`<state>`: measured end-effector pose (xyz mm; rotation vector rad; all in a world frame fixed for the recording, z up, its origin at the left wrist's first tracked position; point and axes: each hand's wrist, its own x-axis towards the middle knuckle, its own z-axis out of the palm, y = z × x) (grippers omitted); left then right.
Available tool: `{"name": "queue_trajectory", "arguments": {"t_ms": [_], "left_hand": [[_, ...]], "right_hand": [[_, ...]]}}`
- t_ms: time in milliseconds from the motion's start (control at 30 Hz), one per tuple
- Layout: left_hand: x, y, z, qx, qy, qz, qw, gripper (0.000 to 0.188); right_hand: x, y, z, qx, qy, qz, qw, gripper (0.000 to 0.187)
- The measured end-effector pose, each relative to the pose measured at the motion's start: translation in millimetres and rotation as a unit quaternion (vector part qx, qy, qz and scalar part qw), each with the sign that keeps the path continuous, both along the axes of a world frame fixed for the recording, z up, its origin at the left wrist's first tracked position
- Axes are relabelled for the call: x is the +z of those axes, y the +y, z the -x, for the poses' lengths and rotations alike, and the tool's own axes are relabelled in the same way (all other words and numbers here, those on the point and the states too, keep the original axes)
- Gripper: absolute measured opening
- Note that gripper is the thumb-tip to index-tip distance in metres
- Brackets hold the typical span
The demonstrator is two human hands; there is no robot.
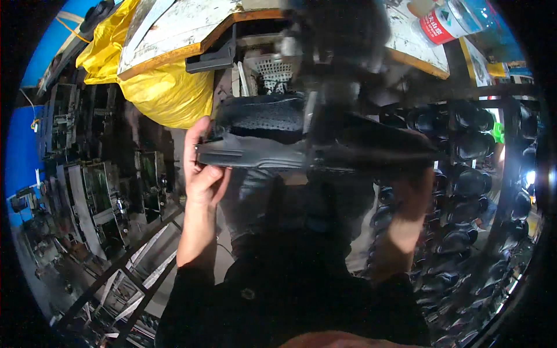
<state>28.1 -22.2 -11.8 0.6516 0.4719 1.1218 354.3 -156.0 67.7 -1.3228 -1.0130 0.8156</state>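
In front of my chest a black shoe [255, 152] lies level from left to right. Its thick sole edge faces me, with a dark, textured upper [264, 116] above it. My left hand [200, 174] is closed round the left end, thumb and fingers on the sole and side. At the other end, in deep shadow, my right hand [419, 156] appears closed on the shoe; its fingers are hard to make out. A dark, blurred machine part [339, 52] comes down over the middle of the shoe and hides some of it.
Beyond the shoe stands a worn white worktable [174, 43] with a yellow bag [174, 93] hanging at its edge. A light perforated basket [272, 72] sits behind. At right are racks of black shoes [470, 145] and a plastic bottle [452, 23]; metal frames [98, 197] stand left.
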Motion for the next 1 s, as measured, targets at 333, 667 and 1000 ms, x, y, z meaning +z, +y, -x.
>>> {"name": "queue_trajectory", "arguments": {"t_ms": [333, 667, 1000], "left_hand": [[16, 25, 64, 0.073, 0.278, -0.154, 0.945, 0.073], [93, 16, -16, 0.078, 0.437, -0.491, 0.749, 0.086], [109, 22, -75, -0.139, 0.385, -0.368, 0.835, 0.047]], "right_hand": [[-19, 26, 34, 0.052, -0.109, 0.111, 0.986, 0.069], [15, 50, 53, 0.142, -0.198, 0.053, 0.968, 0.061], [45, 58, 51, 0.166, -0.385, 0.025, 0.908, 0.053]]}}
